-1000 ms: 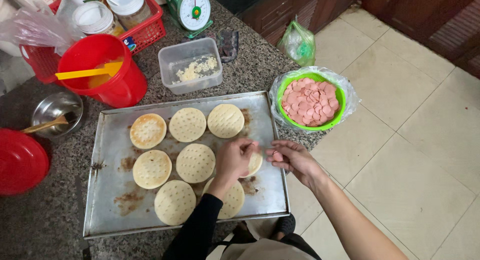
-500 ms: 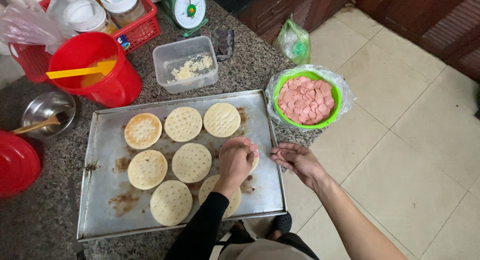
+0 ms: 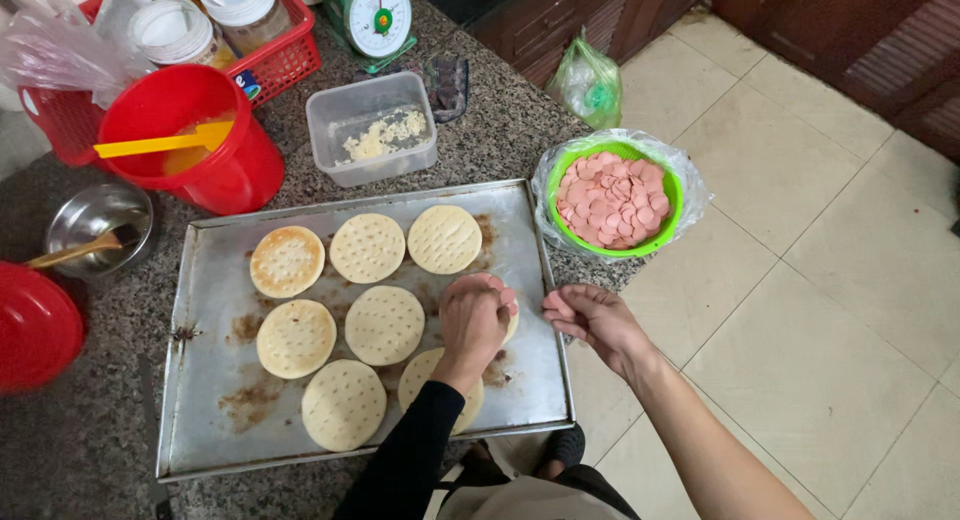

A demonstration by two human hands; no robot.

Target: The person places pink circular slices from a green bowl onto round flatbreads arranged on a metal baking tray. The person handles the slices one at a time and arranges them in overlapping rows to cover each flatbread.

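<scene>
A round flat dough disc [image 3: 511, 323] lies flat on the right part of the metal baking tray [image 3: 210, 280], mostly hidden under the left hand [image 3: 472, 315]; being round, it shows no long axis. That hand presses down on it, fingers curled, with pink sausage slices [image 3: 497, 284] at the fingertips. The black-sleeved forearm runs up from the lower edge. The right hand [image 3: 597, 318] hovers just past the tray's right rim, fingers loosely curled, holding nothing visible. A green bowl [image 3: 668, 178] of pink slices sits beyond.

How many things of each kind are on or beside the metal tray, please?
Round pale dough discs on the metal baking tray: 8, one mostly under the left hand
Red plastic buckets: 1
Clear plastic tubs: 1
Green bowls of pink sausage slices: 1
Total: 11
</scene>
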